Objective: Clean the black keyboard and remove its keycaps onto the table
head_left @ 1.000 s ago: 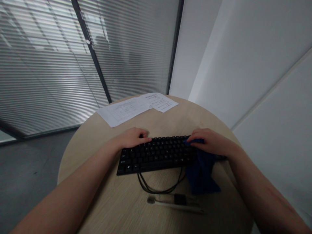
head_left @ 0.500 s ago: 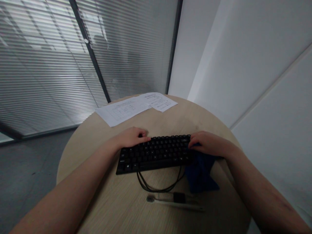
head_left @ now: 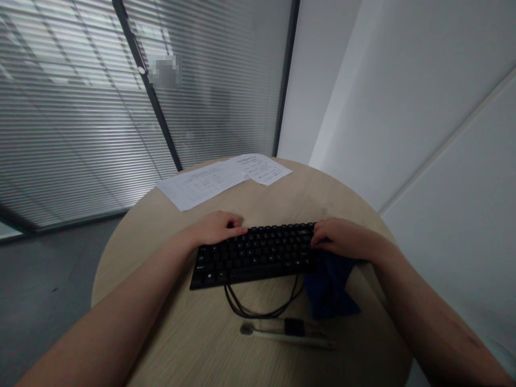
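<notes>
In the head view, my right hand point(head_left: 331, 236) clutches the blue cloth point(head_left: 332, 290), which trails toward six o'clock. The keyboard point(head_left: 262, 258) stretches lengthwise from there toward nine, where my left hand point(head_left: 212, 228) is nearer, thumb touching it; whether it clasps, I can't tell.

A black keyboard point(head_left: 258, 255) with white key markings point(head_left: 209, 276) and a blue cloth point(head_left: 329, 295) offset a pale, wood-grained table point(head_left: 193, 344), white printed papers point(head_left: 205, 185) and grey-striped blinds point(head_left: 72, 140).
</notes>
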Demonstrator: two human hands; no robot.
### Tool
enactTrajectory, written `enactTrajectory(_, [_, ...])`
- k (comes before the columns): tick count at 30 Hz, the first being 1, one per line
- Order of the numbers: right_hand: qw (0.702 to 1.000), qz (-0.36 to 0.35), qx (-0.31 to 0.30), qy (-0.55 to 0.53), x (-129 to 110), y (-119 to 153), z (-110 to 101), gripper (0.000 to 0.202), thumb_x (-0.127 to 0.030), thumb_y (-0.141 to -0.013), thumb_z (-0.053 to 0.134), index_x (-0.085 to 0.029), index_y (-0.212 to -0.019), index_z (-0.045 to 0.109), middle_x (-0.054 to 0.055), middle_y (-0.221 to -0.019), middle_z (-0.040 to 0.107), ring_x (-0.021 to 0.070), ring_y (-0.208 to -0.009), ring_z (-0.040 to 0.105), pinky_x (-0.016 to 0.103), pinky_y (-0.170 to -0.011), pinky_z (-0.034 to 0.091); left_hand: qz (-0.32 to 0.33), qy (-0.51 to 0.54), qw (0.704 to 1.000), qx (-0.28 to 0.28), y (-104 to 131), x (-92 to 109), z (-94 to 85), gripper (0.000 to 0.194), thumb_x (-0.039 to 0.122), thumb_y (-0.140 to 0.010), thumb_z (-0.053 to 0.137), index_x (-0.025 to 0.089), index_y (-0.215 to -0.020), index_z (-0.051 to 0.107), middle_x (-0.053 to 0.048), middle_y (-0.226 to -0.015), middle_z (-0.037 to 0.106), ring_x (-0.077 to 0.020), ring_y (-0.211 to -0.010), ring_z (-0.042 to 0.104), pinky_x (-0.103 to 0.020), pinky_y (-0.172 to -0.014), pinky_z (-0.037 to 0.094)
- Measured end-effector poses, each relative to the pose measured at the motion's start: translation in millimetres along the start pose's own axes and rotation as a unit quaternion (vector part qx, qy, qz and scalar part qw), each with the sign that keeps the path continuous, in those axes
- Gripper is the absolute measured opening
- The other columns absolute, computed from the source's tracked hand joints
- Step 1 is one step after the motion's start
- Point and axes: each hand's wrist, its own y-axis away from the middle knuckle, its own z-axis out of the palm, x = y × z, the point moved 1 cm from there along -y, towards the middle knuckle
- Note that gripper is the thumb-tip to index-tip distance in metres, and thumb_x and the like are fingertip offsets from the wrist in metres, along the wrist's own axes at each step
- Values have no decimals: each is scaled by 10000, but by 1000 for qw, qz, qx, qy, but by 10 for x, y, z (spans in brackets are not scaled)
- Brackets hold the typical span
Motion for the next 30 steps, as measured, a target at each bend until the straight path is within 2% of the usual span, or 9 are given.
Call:
enactTrajectory(6, [999,-20,35,5,-155,-112,59,257,-159,-934,549,-216,-963,798,70,-991,750,213,-881,683,333,-805,491,-3,-8,1000,-1,-4,18,-12,489,645,-882,473,196,-700,546,-8,-656,579,-164,-650,516,-300,-614,314])
enactTrajectory(13, [999,26,24,-19,114,30,55,233,-131,-832,616,-250,-888,808,31,-909,779,195,-789,683,307,-761,494,4,-7,1000,3,-7,-11,-2,495,649,-883,478,195,-697,542,-1,-646,566,-153,-633,509,-297,-609,309])
enactTrajectory(17, [999,24,29,-20,146,74,15,198,-168,-851,616,-240,-857,800,39,-876,774,200,-773,682,320,-756,504,8,-2,1000,2,-7,-9,-1,479,637,-880,475,199,-692,521,-1,-645,548,-153,-638,502,-298,-609,311])
enactTrajectory(19, [997,17,72,-33,137,103,-51,194,-230,-896,600,-231,-902,794,53,-910,772,210,-829,690,336,-796,515,8,0,1000,5,-10,-7,-1,476,639,-875,474,201,-693,519,-4,-649,552,-156,-639,501,-302,-606,307])
enactTrajectory(22, [981,31,176,-74,129,187,-180,231,-327,-939,576,-232,-990,781,63,-980,774,217,-923,697,353,-862,528,8,-2,1000,3,-14,-13,2,480,645,-871,472,201,-698,531,-10,-663,571,-161,-644,509,-306,-606,301])
enactTrajectory(24, [970,56,206,-117,113,270,-255,257,-372,-944,570,-242,-1034,773,58,-1021,777,220,-958,704,357,-885,541,9,-7,1000,5,-18,-24,4,482,647,-872,475,201,-703,543,-14,-674,585,-164,-650,515,-308,-609,298])
enactTrajectory(26, [967,83,188,-151,79,391,-322,275,-411,-933,585,-249,-1060,767,49,-1048,777,224,-970,711,359,-893,553,14,-11,1000,7,-25,-41,8,481,643,-880,472,200,-707,550,-16,-681,595,-166,-654,522,-308,-613,298])
enactTrajectory(30, [970,117,101,-190,6,811,-496,314,-486,-903,640,-231,-1034,768,50,-1028,778,230,-945,716,348,-883,564,33,-13,999,8,-48,-69,15,476,634,-891,460,202,-706,534,-18,-683,596,-168,-659,529,-305,-618,302])
